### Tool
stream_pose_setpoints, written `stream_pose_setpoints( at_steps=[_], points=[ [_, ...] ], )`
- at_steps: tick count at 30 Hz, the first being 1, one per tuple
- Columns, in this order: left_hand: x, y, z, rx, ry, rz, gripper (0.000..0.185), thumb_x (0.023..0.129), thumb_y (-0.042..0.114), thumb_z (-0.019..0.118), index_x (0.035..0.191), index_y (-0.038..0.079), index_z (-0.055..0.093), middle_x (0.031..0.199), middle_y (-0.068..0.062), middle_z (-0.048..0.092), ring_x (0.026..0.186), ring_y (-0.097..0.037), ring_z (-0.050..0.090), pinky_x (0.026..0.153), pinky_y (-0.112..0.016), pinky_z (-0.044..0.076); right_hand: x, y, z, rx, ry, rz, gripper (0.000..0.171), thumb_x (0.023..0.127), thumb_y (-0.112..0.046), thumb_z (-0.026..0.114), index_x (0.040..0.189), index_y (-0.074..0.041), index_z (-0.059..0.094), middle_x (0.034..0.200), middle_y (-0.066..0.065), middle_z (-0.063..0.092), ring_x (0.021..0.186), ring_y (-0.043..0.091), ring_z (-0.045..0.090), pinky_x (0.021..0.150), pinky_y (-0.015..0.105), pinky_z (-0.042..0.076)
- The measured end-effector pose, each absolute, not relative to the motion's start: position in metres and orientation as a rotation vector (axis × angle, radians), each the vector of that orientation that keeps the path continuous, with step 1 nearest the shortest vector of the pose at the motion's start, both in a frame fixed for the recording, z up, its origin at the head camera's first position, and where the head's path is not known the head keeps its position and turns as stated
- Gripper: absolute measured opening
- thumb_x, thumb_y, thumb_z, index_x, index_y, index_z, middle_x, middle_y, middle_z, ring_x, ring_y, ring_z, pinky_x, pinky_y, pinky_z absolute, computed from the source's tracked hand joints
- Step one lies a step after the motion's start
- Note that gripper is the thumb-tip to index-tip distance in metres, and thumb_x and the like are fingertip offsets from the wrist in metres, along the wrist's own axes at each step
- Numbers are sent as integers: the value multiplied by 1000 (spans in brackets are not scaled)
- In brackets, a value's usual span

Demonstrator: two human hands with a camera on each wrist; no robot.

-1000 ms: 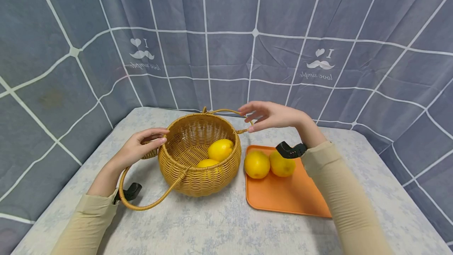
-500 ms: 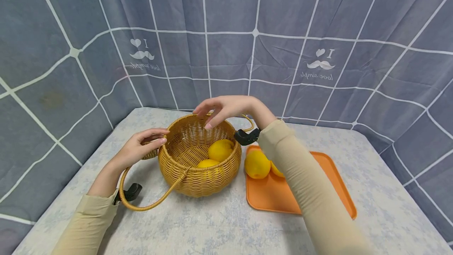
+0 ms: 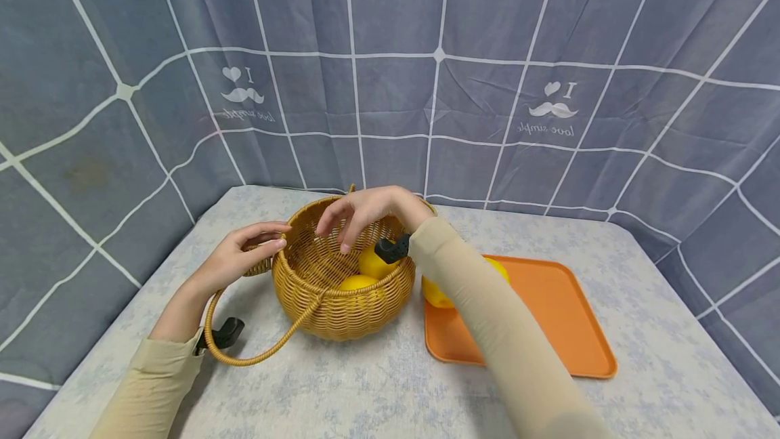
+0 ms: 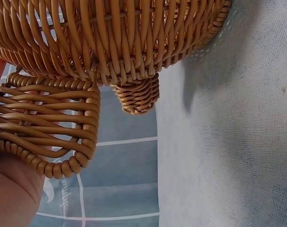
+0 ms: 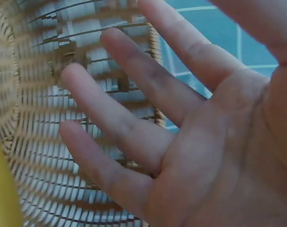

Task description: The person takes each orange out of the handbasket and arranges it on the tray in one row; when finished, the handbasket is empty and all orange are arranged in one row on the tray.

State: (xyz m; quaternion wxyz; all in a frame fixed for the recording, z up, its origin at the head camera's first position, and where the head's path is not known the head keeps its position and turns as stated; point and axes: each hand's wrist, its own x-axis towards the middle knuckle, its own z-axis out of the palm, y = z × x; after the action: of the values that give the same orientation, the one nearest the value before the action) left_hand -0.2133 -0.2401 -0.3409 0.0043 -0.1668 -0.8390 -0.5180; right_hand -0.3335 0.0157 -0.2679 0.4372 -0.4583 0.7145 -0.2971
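A round woven wicker basket (image 3: 341, 317) stands on the table with two yellow fruits inside, one at the right wall (image 3: 370, 263) and a nearer one (image 3: 357, 282). At its left side my left hand (image 3: 234, 256) holds a woven flap (image 4: 48, 123) by the rim, thumb in front and fingers over the top. My right hand (image 3: 365, 212) reaches over the basket's opening, fingers bent downward in the head view. Seen from the right wrist, the fingers (image 5: 119, 132) are spread and hold nothing, with the wicker wall behind them and a yellow fruit at the left edge.
To the right lies an orange tray (image 3: 548, 303) bearing yellow fruits (image 3: 434, 295), partly hidden by the right sleeve. One basket handle (image 3: 244, 360) hangs out over the left forearm; another folds back behind the right wrist. A grey-blue checked curtain (image 3: 390, 100) rises behind the table.
My right hand has moved left from beside the basket's right handle, passing over the rim, then lower into the opening. The left hand and the basket have stayed in place.
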Motion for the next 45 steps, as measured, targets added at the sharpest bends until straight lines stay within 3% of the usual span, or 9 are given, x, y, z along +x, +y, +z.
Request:
stream_pose_setpoints(
  at_steps=[12, 19, 28, 35, 45],
  points=[
    [-213, -241, -342, -533, -2613, -1601, 38, 96, 24, 57, 129, 5, 56, 134, -10, 49, 111, -9, 53, 83, -22, 48, -334, 12, -284, -1073, 1906, -582, 48, 74, -8, 80, 119, -14, 63, 128, 6, 53, 114, 34, 49, 86, 26, 47],
    [-213, -238, -342, -527, -2621, -1622, 40, 96, 25, 57, 130, 6, 55, 134, -9, 49, 112, -11, 52, 82, -25, 50, -336, 15, -299, -1024, 1955, -546, 47, 74, -8, 80, 119, -13, 65, 122, -4, 55, 110, 26, 52, 83, 26, 49],
    [-213, -239, -341, -535, -2624, -1611, 40, 96, 25, 56, 131, 5, 54, 134, -9, 49, 112, -12, 52, 82, -25, 49, -338, 16, -300, -1083, 2023, -338, 53, 75, -15, 80, 125, -13, 61, 123, -9, 56, 117, 7, 44, 94, 20, 38],
    [-214, -240, -342, -516, -2624, -1612, 41, 95, 27, 57, 131, 6, 55, 134, -7, 50, 111, -12, 53, 81, -26, 50, -338, 15, -301, -1047, 2006, -312, 61, 75, -15, 81, 130, -12, 55, 135, 0, 49, 125, 12, 41, 100, 23, 35],
    [-214, -240, -342, -517, -2622, -1616, 41, 95, 27, 58, 131, 6, 54, 132, -9, 51, 110, -10, 54, 81, -25, 50, -334, 18, -303, -854, 1950, -363, 64, 74, -14, 80, 132, -13, 51, 135, 6, 46, 107, 15, 50, 75, 29, 50]
  ],
)
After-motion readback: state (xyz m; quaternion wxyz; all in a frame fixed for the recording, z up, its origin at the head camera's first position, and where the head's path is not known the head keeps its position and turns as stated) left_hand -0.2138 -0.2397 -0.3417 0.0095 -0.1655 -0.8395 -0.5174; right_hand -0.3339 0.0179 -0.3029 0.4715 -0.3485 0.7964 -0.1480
